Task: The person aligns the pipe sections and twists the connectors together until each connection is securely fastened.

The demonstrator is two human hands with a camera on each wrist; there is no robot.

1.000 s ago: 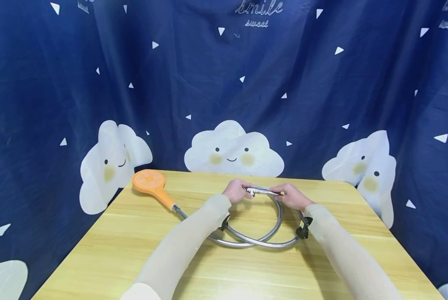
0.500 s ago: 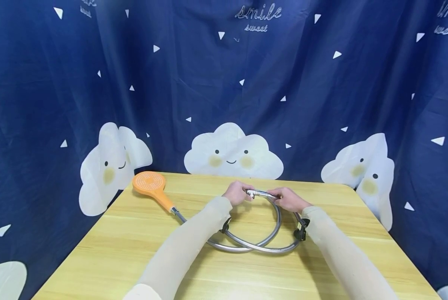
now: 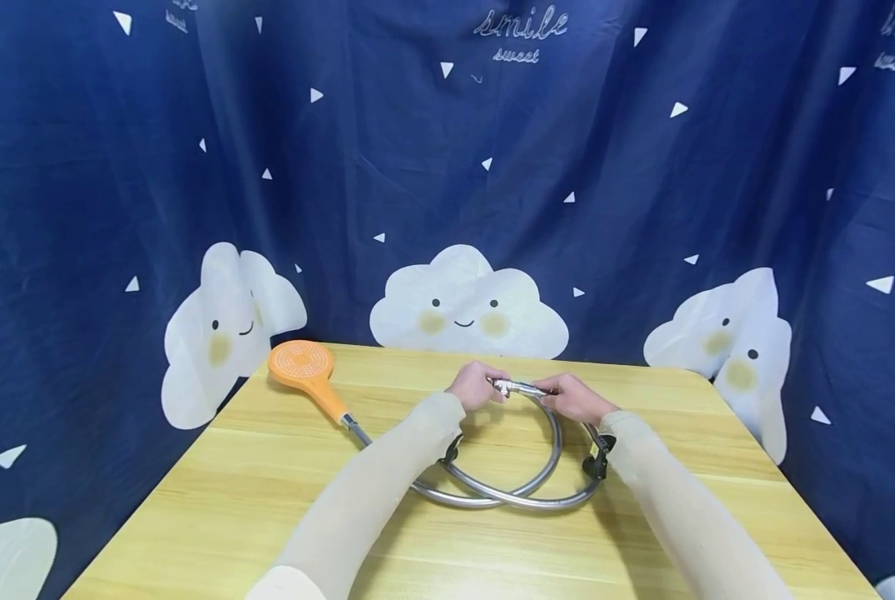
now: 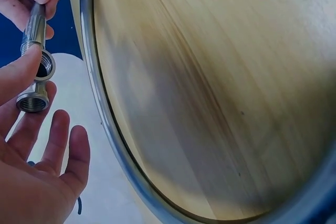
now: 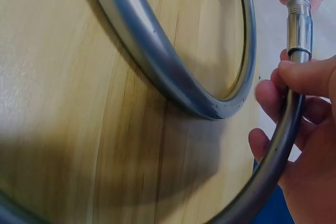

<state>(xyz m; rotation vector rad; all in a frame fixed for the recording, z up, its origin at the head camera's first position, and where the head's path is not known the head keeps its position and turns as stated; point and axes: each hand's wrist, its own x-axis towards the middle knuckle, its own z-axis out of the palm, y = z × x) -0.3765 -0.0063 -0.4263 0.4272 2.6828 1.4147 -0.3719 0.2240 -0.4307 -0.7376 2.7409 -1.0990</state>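
A metal tee fitting [image 4: 46,66] with threaded openings is pinched between thumb and fingers of my left hand [image 3: 473,386]. The chrome hose nut [image 5: 300,32] meets the fitting, and a strip of thread shows between them in the right wrist view. Just behind that nut, my right hand [image 3: 579,400] grips the grey shower hose [image 5: 283,135] with thumb and fingertips. Beyond the hands the hose loops over the table and crosses itself. At its other end, an orange shower head [image 3: 301,362] lies face up at the far left.
The hose loop [image 3: 545,502] lies in front of both hands on the wooden table [image 3: 492,554]. A dark blue curtain [image 3: 447,167] with white clouds hangs around the back and sides of the table.
My right hand has shifted slightly left, toward the tee fitting, and its side of the hose loop moved a little with it. My left hand stays nearly in place.
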